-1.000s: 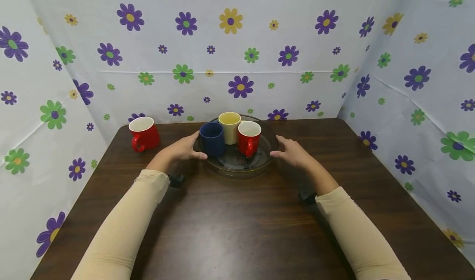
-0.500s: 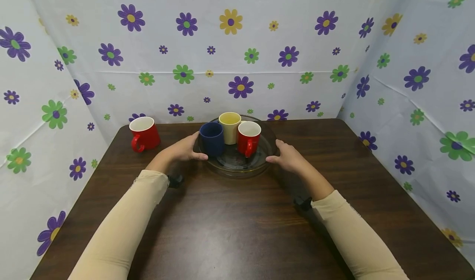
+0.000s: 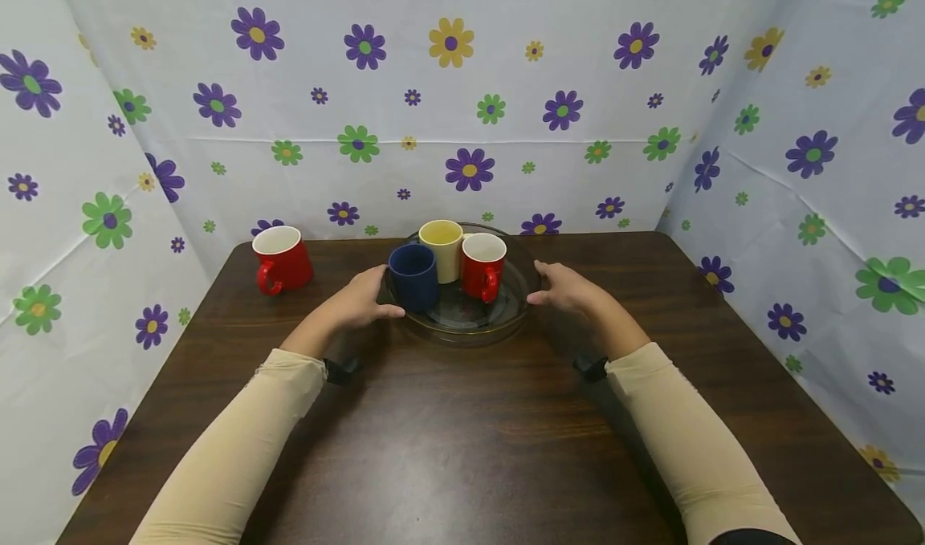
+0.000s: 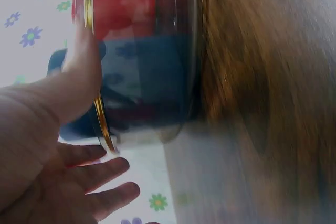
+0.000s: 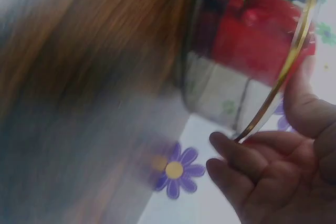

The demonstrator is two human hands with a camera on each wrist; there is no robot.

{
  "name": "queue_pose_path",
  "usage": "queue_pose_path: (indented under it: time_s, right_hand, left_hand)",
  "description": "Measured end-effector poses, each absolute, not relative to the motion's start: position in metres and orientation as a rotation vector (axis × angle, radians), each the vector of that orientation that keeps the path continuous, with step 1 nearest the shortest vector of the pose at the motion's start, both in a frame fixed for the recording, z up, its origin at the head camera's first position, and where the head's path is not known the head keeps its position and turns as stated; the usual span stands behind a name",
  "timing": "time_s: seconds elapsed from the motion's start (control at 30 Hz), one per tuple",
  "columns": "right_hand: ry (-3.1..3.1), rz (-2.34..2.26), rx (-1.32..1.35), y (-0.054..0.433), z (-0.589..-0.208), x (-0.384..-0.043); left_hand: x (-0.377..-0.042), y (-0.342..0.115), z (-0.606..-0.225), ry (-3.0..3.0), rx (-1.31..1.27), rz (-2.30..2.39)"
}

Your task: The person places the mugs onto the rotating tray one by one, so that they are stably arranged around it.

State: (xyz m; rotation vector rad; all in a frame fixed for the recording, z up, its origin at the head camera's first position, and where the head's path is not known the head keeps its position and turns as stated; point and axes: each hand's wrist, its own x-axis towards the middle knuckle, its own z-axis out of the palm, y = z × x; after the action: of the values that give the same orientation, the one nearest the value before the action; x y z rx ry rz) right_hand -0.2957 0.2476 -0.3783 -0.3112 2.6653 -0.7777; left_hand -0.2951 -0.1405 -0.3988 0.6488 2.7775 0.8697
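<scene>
A clear round turntable (image 3: 462,333) with a gold rim stands at the back middle of the table. Inside it sit a navy blue mug (image 3: 415,280) at left, a pale yellow mug (image 3: 442,258) behind, and a red mug (image 3: 481,270) with white inside, handle forward. My left hand (image 3: 354,300) grips the turntable's left edge, thumb against the rim beside the blue mug; the left wrist view shows its other fingers loosely spread. On the opposite edge my right hand (image 3: 571,290) holds the rim between thumb and fingers, seen closely in the right wrist view.
Another red mug (image 3: 282,260), white inside, stands on the brown wooden table (image 3: 448,441) at the back left, left of my left hand. A flowered white cloth (image 3: 462,95) hangs close behind the table and along both sides.
The turntable has turned a little: the blue mug came nearer, the yellow mug shifted left, the red mug's handle swung right. My left hand came slightly nearer; my right came nearer, then went back.
</scene>
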Motion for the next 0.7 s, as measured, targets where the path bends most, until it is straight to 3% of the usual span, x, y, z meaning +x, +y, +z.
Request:
queue_pose_path:
  time_s: [0.23,0.7]
  right_hand:
    - [2.65,-0.733,-0.405,0.249,-0.377,-0.311]
    - [2.715,-0.738,-0.336,0.251,-0.378,-0.292]
  left_hand:
    - [-0.305,-0.157,-0.398,2.834,0.49,0.864]
    - [-0.33,-0.156,-0.402,2.718,0.706,0.805]
